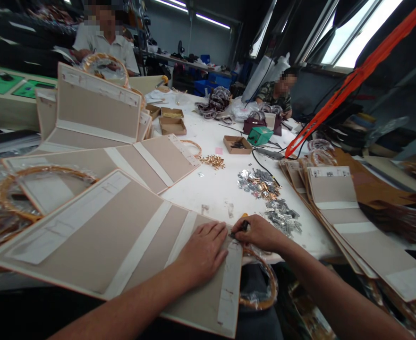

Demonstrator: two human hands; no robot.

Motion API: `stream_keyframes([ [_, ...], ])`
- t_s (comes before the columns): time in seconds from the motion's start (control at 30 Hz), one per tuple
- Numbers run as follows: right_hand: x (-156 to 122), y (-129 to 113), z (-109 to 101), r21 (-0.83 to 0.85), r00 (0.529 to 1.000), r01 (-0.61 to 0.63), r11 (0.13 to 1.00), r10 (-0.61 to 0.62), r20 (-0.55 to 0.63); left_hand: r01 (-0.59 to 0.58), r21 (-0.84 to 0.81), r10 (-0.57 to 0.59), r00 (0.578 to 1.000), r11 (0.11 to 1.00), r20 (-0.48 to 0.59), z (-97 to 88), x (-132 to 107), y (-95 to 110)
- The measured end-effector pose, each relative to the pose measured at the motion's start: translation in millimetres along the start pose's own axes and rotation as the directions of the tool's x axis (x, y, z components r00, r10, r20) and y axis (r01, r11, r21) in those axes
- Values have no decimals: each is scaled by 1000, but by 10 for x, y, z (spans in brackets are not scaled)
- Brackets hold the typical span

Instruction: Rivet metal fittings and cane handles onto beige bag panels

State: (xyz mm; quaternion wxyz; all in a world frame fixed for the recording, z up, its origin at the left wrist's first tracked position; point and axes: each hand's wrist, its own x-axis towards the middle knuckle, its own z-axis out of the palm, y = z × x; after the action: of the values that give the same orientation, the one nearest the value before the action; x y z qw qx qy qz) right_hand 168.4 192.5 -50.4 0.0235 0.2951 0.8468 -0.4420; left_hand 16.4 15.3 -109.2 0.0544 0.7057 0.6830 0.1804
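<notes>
A beige bag panel (119, 236) with white strips lies in front of me, its near edge reaching past the table. My left hand (206, 248) presses flat on its right part, fingers stretched out. At the panel's right end, my right hand (259, 231) pinches a small dark tool (242, 227) with a bit of yellow by it; its exact kind is hard to make out. The tool's tip is close to a small metal piece (232, 234) on the end strip. A plastic-wrapped tan handle (272, 288) sticks out from that end.
More panels lie at left (97, 108) and are stacked at right (335, 189). Grey metal plates (282, 217) and brass fasteners (213, 162) are heaped on the white table (179, 198). A green box (259, 135) stands behind. Two people sit across; an orange strap (352, 80) slants down at right.
</notes>
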Motion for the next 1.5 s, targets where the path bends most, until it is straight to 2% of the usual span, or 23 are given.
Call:
stream_keyframes([
  [0.27,-23,-47,-75,21,998,21,1000,-22,56,-1,4,1,1000,1000,3,-7,2,-4],
  [0.57,39,-82,24,-41,1000,-8,999,9,23,5,-5,-5,1000,1000,6,-19,10,9],
  [0.77,42,-127,155,-280,993,-3,960,-30,-115,1,-4,-1,1000,1000,-11,-18,3,9],
  [0.87,26,-107,185,-324,985,-18,946,-39,-167,-3,-1,3,1000,1000,-26,-18,6,5],
  [0.97,-70,-134,92,-210,965,1,978,-56,-255,-11,-3,11,1000,1000,-28,-23,11,7],
  [1.03,-178,-213,-5,22,932,47,999,-36,-360,-7,-11,7,1000,1000,-19,-29,14,11],
  [1.07,-232,-269,-43,180,909,109,978,-25,-415,-3,-15,2,1000,1000,-16,-31,14,13],
  [1.1,-277,-329,-63,334,883,201,921,-23,-468,3,-18,-3,1000,1000,-16,-32,14,14],
  [1.17,-317,-434,-30,541,814,439,717,-64,-577,10,-22,-10,1000,1000,-17,-30,10,13],
  [1.23,-276,-474,104,570,726,625,534,-129,-675,7,-23,-8,1000,1000,-24,-24,3,12],
  [1.27,-229,-460,195,564,701,662,493,-142,-699,1,-21,-1,1000,1000,-30,-22,-1,12],
  [1.3,-173,-429,289,566,692,674,475,-139,-708,-8,-19,8,999,1000,-37,-19,-6,13],
  [1.4,-31,-315,487,587,722,639,497,-124,-681,-21,-14,20,999,1000,-51,-17,-15,16],
  [1.43,-15,-301,500,582,723,640,501,-138,-677,-16,-15,16,999,1000,-50,-17,-15,16],
  [1.5,-45,-342,444,546,692,683,485,-192,-696,-3,-20,2,999,1000,-46,-17,-11,14],
])
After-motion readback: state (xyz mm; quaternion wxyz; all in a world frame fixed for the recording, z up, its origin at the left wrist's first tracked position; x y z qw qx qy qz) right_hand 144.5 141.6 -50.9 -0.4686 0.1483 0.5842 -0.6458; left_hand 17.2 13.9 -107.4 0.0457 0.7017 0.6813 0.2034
